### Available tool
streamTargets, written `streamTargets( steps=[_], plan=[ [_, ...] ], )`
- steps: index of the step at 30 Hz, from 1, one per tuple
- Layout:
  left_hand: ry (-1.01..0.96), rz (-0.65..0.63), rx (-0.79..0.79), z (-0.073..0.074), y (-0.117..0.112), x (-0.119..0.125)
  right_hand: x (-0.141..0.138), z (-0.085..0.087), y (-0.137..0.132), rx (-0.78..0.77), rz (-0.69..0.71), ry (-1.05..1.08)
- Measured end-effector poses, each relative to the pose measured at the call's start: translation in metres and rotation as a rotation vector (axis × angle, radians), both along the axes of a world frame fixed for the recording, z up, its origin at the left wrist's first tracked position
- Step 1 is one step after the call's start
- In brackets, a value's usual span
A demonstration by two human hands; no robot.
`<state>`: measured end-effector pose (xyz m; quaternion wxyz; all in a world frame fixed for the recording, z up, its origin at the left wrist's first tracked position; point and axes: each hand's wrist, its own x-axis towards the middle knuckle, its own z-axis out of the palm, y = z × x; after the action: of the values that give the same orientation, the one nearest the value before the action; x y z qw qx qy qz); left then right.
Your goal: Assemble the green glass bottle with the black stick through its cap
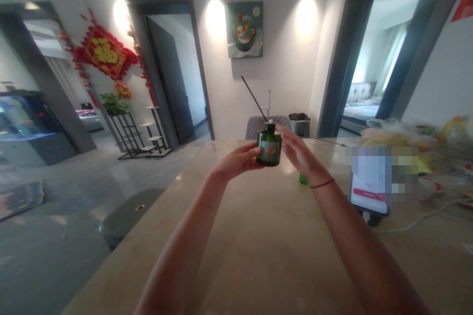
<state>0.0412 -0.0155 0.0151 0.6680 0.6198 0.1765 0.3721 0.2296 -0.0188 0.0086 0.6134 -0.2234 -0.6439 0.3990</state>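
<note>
A small dark green glass bottle (269, 146) with a round label is held up above the beige table (266, 251). One thin dark reed stick (253, 98) leans out of its neck. My left hand (240, 159) grips the bottle's left side, fingers curled round it. My right hand (297, 152) touches the right side and neck with its fingers slightly spread. A red string circles my right wrist. A small green object (303, 179) lies on the table under my right hand.
A phone on a stand (370, 188) with a white cable (424, 217) sits at the right. Bags and packets (406, 140) crowd the table's far right. A grey stool (127, 216) stands left of the table, a grey chair (254, 126) at the far end.
</note>
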Motion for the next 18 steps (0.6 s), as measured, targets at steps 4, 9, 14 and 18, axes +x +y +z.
streamTargets(
  steps=[4,9,14,18],
  plan=[
    [0.022,-0.077,-0.002,-0.004,-0.002,0.005,0.003,0.005,-0.012,-0.015,0.225,0.009],
    [0.039,-0.08,-0.013,-0.004,-0.006,0.008,0.005,0.009,-0.017,0.032,0.158,-0.05],
    [0.019,-0.09,-0.047,-0.003,-0.007,0.011,0.003,0.009,-0.016,0.029,0.059,-0.08],
    [0.047,-0.157,-0.165,-0.003,-0.004,0.015,0.004,0.007,-0.014,-0.002,0.065,-0.065]
  ],
)
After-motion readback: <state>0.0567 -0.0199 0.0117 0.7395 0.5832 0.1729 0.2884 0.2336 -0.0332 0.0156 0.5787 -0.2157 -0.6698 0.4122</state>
